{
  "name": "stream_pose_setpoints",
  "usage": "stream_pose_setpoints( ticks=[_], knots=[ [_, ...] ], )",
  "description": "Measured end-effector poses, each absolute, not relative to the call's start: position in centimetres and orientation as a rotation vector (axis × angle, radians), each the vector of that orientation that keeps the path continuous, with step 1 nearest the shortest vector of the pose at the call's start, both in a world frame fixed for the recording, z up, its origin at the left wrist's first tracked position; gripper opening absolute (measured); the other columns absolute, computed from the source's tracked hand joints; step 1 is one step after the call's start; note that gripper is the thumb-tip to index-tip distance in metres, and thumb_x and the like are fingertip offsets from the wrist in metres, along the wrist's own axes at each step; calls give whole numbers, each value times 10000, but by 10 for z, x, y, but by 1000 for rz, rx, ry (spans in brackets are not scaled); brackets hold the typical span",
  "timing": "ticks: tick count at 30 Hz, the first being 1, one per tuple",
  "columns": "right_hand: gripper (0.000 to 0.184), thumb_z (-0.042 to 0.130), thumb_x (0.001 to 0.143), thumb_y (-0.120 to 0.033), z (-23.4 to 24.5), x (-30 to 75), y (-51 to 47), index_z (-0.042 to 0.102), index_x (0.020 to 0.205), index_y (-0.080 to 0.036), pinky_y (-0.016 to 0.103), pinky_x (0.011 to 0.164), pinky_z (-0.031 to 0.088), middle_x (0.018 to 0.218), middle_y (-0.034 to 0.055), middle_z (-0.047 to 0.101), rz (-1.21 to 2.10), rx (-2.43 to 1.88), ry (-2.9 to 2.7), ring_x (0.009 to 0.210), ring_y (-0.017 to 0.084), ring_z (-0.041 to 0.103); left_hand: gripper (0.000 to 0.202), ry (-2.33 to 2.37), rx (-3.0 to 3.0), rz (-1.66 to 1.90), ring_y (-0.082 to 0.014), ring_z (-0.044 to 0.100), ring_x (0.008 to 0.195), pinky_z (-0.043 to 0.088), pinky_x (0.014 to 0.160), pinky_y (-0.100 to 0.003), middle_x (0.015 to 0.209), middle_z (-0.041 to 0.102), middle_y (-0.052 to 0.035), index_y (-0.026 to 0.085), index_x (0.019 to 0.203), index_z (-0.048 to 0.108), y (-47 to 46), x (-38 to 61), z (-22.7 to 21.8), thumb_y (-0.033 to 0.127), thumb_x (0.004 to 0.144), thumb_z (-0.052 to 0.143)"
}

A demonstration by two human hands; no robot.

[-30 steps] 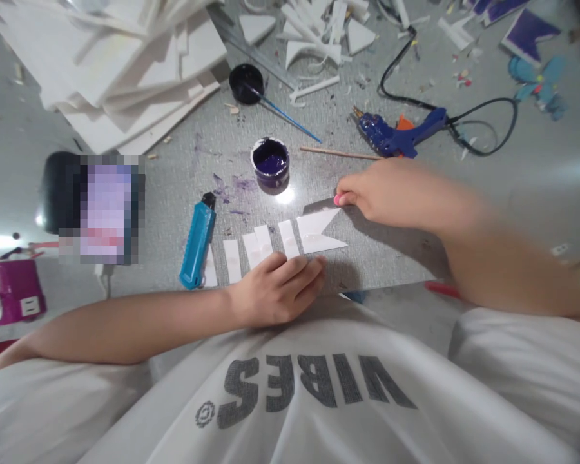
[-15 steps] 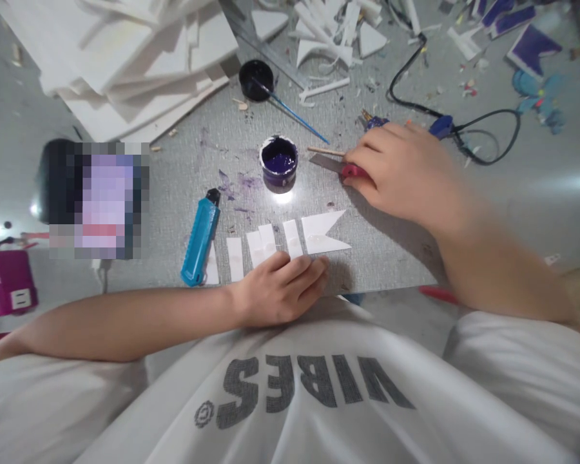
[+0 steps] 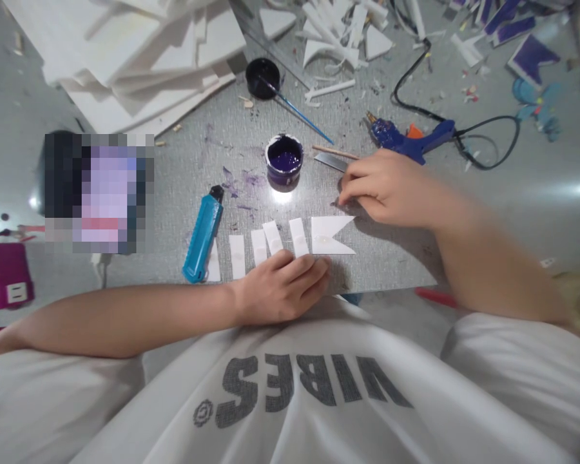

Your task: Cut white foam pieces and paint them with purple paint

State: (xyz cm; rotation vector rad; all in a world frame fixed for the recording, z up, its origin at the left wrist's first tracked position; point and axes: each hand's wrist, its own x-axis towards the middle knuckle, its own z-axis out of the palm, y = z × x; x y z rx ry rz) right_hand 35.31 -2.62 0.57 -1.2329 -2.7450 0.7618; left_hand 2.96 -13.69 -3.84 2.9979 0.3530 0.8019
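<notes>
Head view, looking down over the worktop [image 3: 391, 258]. The left hand [image 3: 283, 287] lies at the near edge, its grip spread flat, fingers laid across the lower ends of the white strips [image 3: 265, 245]. That looks like a pinning hold: the flat palm would keep the row from sliding. The strips sit side by side in a line along the near edge, and a white flag-shaped piece [image 3: 329, 235] closes the row on the right, notch pointing right.

Over to the right hand [image 3: 391, 187]. It is down on the worktop just beyond the flag piece's upper tip, its grip pressed together at the fingertips. Whether something tiny sits between them I cannot tell; it is too small and too blurred.

A blue utility knife [image 3: 202, 235] lies beside the left end of the row, touching the first strip, probably parked there for easy reach. An open pot of purple paint [image 3: 284, 161] stands beyond the row, apart from the white pieces. A wooden stick [image 3: 333, 152] and a metal blade [image 3: 329, 161] lie just beside the right hand's knuckles.

Further back, a blue glue gun [image 3: 408, 136] lies on its side, cord trailing right. A black lid [image 3: 262, 77] carries a thin paintbrush [image 3: 302, 116]. Stacked white boards [image 3: 125, 58] fill the far left corner, and offcuts [image 3: 338, 32] litter the far edge.
</notes>
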Motion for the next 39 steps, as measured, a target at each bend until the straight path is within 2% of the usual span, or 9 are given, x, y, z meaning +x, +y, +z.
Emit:
stream_pose_setpoints(
  ticks=[7,13,16,23,28,31,34,37,39],
  knots=[
    [373,616,1083,-229,9,356,-26,965,1136,-349,478,1117,538,1177,66,912,874,-1233,-2690,1120,307,822,216,392,3035,768,-286,715,1231,498,845,-407,1461,911,-220,98,1362,883,-137,29,-37,231,1210,806],
    [383,610,1125,-284,7,358,-25,986,1154,-348,527,1162,504,1127,76,898,991,-1157,-2706,1185,316,824,310,400,3020,699,-316,715,1299,507,876,-418,1584,871,-254,107,1437,857,-139,26,-38,297,1192,848],
    [343,644,1126,-316,7,356,-26,983,1087,-344,572,1175,468,1086,84,890,982,-1171,-2713,1157,329,817,346,415,3026,660,-325,710,1299,506,882,-422,1598,863,-263,106,1457,852,-139,26,-38,342,1205,832],
    [364,590,1108,-219,11,346,-32,877,913,-331,599,1194,432,1041,81,890,847,-1246,-2800,1199,353,802,280,452,3094,676,-299,720,1254,514,883,-406,1536,902,-214,149,1398,879,-139,29,-36,310,1267,690],
    [260,586,1099,-267,6,347,-26,818,982,-287,553,1118,478,1087,109,877,778,-1312,-2698,1116,330,785,305,449,3121,665,-302,704,1195,514,888,-421,1504,906,-228,119,1380,888,-139,29,-34,334,1256,710],
    [191,623,1092,-347,12,355,-23,795,1038,-286,512,1050,549,1059,86,885,924,-1353,-2521,1029,306,800,343,458,3150,632,-302,687,1186,524,891,-428,1512,898,-233,94,1407,886,-139,28,-33,339,1253,702],
    [182,705,1079,-446,17,362,-21,801,1031,-300,492,961,624,1067,83,904,1125,-1371,-2362,1047,319,838,392,436,3174,570,-313,675,1216,535,898,-432,1537,880,-249,85,1440,878,-140,28,-33,395,1251,731],
    [224,816,1051,-554,8,364,-12,827,1024,-331,557,979,692,1111,86,921,1141,-1416,-2128,1087,351,858,423,414,3211,548,-316,669,1210,538,884,-430,1528,880,-260,65,1442,884,-140,29,-35,408,1255,721],
    [281,878,1016,-618,-2,363,-2,873,1165,-380,629,1059,719,1289,87,929,896,-1459,-1861,1173,371,867,431,406,3233,540,-315,673,1210,531,875,-425,1531,877,-267,53,1444,888,-140,29,-35,398,1256,711]
  ],
)
